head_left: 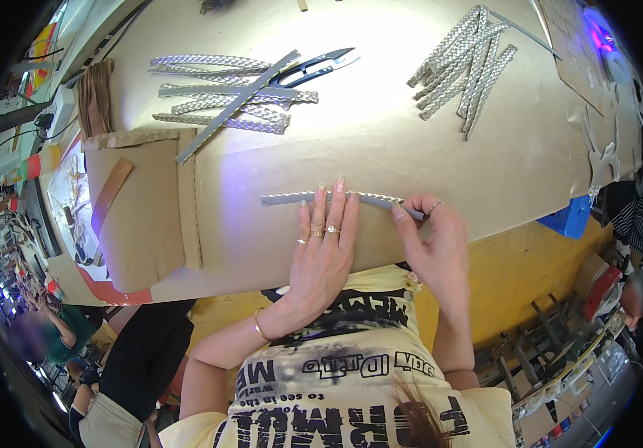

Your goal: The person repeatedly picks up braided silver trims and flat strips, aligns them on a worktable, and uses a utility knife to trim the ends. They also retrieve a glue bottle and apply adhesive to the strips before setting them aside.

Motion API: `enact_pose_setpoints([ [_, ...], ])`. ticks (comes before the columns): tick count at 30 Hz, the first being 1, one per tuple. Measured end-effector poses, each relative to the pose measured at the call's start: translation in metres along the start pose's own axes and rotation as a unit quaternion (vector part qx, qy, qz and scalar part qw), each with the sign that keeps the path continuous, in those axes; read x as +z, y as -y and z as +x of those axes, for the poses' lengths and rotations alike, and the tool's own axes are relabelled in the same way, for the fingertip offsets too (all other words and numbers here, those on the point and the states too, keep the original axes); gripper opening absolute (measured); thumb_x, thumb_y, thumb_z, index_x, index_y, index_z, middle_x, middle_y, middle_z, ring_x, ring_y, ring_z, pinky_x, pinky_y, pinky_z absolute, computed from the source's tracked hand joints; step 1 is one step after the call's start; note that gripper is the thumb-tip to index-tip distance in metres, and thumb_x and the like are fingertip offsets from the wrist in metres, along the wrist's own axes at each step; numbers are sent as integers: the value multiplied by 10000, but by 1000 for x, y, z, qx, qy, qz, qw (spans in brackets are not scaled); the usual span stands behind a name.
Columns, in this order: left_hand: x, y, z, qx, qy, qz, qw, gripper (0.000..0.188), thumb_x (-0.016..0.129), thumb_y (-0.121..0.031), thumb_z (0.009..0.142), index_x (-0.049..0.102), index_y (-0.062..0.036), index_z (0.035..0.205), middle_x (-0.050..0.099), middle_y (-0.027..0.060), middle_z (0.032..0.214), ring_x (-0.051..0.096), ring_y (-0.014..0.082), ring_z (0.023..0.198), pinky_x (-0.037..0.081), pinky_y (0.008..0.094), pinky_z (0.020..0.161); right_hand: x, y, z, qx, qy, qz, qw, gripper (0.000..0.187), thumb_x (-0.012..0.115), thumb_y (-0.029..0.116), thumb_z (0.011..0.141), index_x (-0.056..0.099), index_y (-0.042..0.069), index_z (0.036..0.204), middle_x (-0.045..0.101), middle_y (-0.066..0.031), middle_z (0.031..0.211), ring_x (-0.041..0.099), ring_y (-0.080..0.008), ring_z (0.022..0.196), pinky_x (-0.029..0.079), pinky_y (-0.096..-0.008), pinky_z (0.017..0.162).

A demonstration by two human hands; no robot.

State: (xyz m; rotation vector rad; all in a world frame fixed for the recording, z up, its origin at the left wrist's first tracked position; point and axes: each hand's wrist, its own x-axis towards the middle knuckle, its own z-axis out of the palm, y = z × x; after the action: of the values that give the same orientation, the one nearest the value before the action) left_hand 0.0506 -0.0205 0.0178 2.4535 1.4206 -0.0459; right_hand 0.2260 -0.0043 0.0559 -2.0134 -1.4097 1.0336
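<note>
A narrow braided strip (280, 199), pale metallic with a flat grey strip along its near edge, lies crosswise on the tan sheet in front of me. My left hand (323, 257) is laid flat over its middle, fingers stretched out and pressing it down. At the strip's right end my right hand (439, 250) pinches the grey strip and the braid between thumb and forefinger. Beyond my left hand rests a pile of braided strips (220, 101), with a loose grey strip (237, 107) across it. Black thread snips (314, 67) lie partly beneath that strip.
A second bundle of braided strips (463, 63) lies at the far right. On the left sits a tan leather panel (146, 216) with a brown strip (112, 190) on it. A blue bin (566, 216) stands by the table's right edge. Other people are at the lower left.
</note>
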Motion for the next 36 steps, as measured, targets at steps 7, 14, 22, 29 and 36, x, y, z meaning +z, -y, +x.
enact_pose_setpoints([
  [7,3,0,0,-7,-11,-17,1000,623,528,-57,866,353,48,1455,262,216,1568,282,392,1440,266,518,1155,2,-2,-4,-61,-30,-66,996,137,686,118,864,618,9,816,639,-99,713,605,-236,657,417,-343,704],
  [14,-1,0,0,-5,-4,-27,1000,629,545,-32,852,384,-18,1459,280,199,1564,292,387,1435,246,534,1157,10,-5,-2,-65,-58,-77,993,114,692,103,851,623,21,811,636,-84,704,600,-215,636,420,-341,705],
  [22,-3,0,1,1,-12,-20,1000,629,546,-28,848,404,-59,1460,275,204,1556,310,401,1420,276,534,1145,10,-3,-2,-10,-38,-42,998,107,682,115,858,636,21,834,637,-65,758,596,-210,661,370,-352,754],
  [29,-5,-2,2,-1,7,-22,1000,665,556,-25,848,406,-171,1479,257,216,1557,296,425,1420,260,581,1135,12,-3,-2,-25,-53,-54,997,107,693,114,847,625,38,814,632,-55,753,593,-207,663,364,-358,743],
  [36,0,-15,7,-16,-30,52,998,621,546,-66,900,432,-317,1456,301,244,1519,336,449,1379,251,656,1100,13,-5,-6,14,-78,-82,993,131,720,144,841,654,35,809,627,-56,721,592,-209,661,400,-354,728],
])
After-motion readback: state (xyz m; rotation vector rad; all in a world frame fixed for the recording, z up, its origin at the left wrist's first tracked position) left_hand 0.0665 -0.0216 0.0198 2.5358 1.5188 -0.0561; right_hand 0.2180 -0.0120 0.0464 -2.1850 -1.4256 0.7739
